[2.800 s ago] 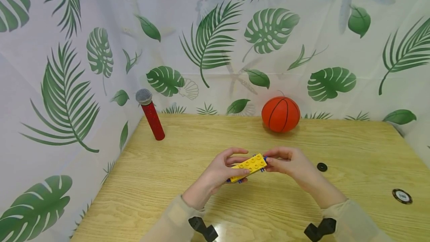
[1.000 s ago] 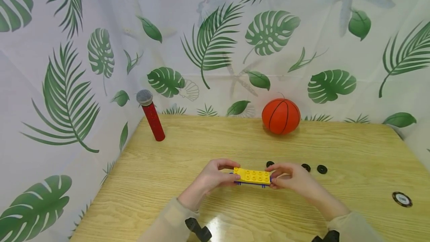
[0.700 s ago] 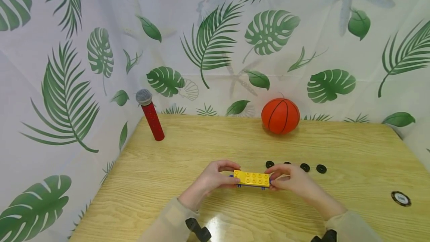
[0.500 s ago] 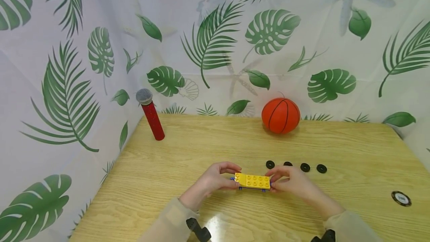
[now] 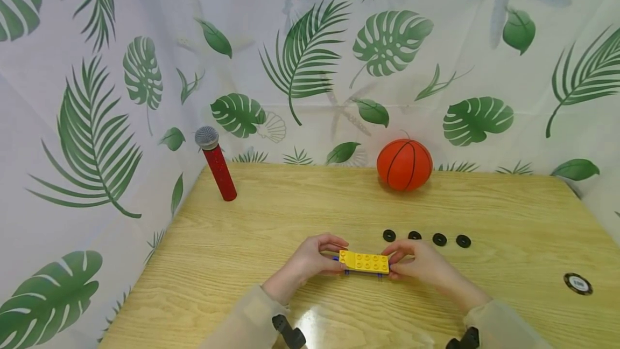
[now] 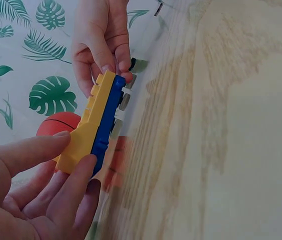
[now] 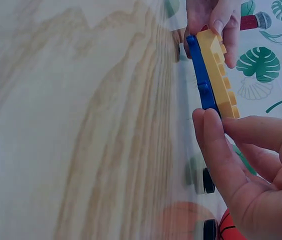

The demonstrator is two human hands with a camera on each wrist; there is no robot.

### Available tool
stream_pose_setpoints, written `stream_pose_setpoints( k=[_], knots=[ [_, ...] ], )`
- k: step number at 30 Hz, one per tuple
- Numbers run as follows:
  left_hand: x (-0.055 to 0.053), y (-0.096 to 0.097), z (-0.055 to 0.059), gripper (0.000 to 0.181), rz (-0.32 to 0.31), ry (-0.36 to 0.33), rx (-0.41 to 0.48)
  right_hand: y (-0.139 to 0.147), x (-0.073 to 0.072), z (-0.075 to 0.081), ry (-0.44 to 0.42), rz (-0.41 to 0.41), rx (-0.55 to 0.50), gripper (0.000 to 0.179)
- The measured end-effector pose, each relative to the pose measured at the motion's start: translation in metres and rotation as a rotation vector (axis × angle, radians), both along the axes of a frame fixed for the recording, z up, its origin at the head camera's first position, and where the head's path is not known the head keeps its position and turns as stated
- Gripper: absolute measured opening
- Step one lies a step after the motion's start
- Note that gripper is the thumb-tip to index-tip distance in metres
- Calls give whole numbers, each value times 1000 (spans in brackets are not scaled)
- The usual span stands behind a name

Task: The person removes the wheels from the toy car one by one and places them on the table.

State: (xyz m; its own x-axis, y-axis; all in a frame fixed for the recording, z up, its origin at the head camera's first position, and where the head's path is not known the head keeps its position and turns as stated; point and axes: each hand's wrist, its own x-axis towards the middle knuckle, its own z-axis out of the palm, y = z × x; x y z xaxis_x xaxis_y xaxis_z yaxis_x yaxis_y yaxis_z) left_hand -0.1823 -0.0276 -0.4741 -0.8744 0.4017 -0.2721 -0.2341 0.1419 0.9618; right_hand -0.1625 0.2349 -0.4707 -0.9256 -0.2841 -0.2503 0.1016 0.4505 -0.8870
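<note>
A toy brick car body [image 5: 368, 264], with a yellow studded top and a blue base carrying small axle stubs, lies lengthwise between both hands, low over the table. My left hand [image 5: 315, 256] pinches its left end, with the thumb on the yellow part and a finger against the blue base [image 6: 109, 110] in the left wrist view. At the other end, my right hand [image 5: 420, 264] holds it between thumb and fingertips; the right wrist view shows those fingertips [image 7: 212, 117] at the corner. Several black toy wheels [image 5: 439, 239] stand in a row just beyond the right hand, one partly hidden by it.
On the wooden table [image 5: 271, 198], a red microphone [image 5: 220, 171] stands at the back left and an orange toy basketball [image 5: 404, 165] at the back. A black-and-white poker chip [image 5: 578, 284] lies at the right. A leaf-print cloth [image 5: 310, 139] hangs behind and at the left.
The car body has gone from slanted to nearly level across the view and has come down a little, the hands moving with it. Wheels once hidden behind the hands now show.
</note>
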Motion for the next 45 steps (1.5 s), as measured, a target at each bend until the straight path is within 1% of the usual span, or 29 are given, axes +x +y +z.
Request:
stream_pose_setpoints(
  k=[5,10,14,19,25,28,30,33,39,45],
  knots=[
    [1,2,-4,42,9,17,-19,-1,0,-3,11,-1,34,28],
    [4,2,-3,41,11,46,-50,-1,0,-6,45,9,84,27],
    [6,2,-1,40,17,78,-86,-3,0,-7,36,4,75,28],
    [7,3,-1,38,25,112,-128,-4,0,-8,20,-7,70,29],
    [7,3,-2,37,12,189,-193,-5,0,-9,-6,-32,59,30],
    [7,2,-4,39,11,231,-210,-6,1,-9,-24,-43,45,30],
    [7,2,-5,39,17,243,-208,-7,2,-7,-29,-45,39,30],
    [6,1,-7,40,26,239,-198,-7,3,-6,-32,-47,32,30],
    [4,0,-10,41,20,227,-176,-7,2,-8,-38,-53,30,30],
    [4,-1,-11,44,13,216,-162,-4,1,-11,-31,-13,6,35]
  ],
)
